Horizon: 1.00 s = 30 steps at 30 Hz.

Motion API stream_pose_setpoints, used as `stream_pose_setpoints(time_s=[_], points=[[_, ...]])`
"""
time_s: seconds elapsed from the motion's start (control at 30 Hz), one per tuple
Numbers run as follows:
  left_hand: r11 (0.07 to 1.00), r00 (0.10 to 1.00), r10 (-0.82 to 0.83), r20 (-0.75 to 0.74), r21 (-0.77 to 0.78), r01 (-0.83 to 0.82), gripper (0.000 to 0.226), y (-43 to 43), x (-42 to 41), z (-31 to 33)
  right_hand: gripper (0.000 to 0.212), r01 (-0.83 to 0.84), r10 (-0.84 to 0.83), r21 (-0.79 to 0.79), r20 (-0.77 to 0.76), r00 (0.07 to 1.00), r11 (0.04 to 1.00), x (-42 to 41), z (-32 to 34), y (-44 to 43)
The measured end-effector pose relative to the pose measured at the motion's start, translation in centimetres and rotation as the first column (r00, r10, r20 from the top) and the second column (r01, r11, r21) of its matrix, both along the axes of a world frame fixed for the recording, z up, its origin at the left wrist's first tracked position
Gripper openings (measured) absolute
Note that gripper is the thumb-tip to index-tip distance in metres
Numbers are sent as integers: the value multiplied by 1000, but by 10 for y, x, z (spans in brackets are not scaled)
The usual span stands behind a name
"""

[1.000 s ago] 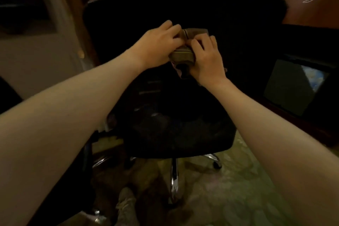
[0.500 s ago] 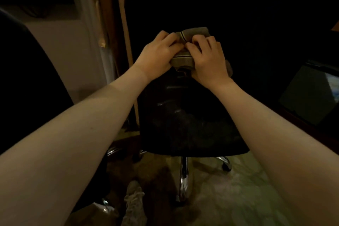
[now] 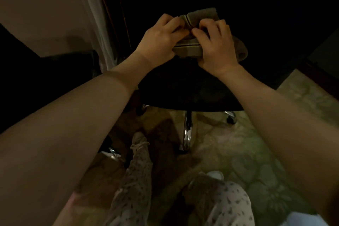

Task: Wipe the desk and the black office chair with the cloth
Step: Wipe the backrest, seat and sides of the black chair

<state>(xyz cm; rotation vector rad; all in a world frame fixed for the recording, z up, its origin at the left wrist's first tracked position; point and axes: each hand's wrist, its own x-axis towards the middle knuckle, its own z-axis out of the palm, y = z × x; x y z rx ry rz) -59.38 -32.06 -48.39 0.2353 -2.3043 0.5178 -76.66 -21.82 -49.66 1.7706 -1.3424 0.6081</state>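
**Both hands bunch the cloth over the office chair**

The left hand and the right hand meet at the centre of the view, far from the camera. Each grips the same cloth. The fingers of both hands are curled over its top and the knuckles nearly touch.

The cloth is a dull olive-grey towel with a dark stripe along its hem. It is folded into a thick wad. One part rises above the fingers, a banded edge shows between the two palms, and a loose lobe sticks out to the right of the right hand.

The cloth is above the seat of the black office chair, in front of the backrest. The backrest is so dark that I cannot tell whether the cloth presses against it.

Below the seat, a chrome base leg runs toward the camera, and a caster sits to its right. Both stand on a pale green patterned carpet.

At the near edge are the person's spotted trousers and the toe of a white shoe. On the far left, a sheer curtain hangs beside a beige wall.
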Motion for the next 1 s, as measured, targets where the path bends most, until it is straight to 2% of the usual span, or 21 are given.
stream_pose_setpoints(time_s=[0.13,0.27,0.43,0.53,0.67,0.83,1.0], points=[[998,996,-5,91,61,0,38,4,3,-41,66,5,-1,92,-45,999,996,1,-37,4],[977,981,22,194,202,-62,49,8,6,-70,68,36,-31,184,-31,999,982,10,-66,8],[935,914,68,401,294,-198,41,20,9,-57,64,67,-82,271,47,995,960,24,-69,12],[920,897,88,434,310,-240,40,28,13,-44,62,77,-102,322,62,993,944,32,-57,19],[947,911,59,408,267,-181,37,37,22,-15,63,103,-119,339,25,993,935,40,-28,27],[987,938,88,334,99,-128,34,46,40,49,57,104,-114,254,22,993,962,54,34,29],[987,968,123,217,78,-143,34,54,62,111,56,89,-87,134,-25,996,987,73,99,30]])
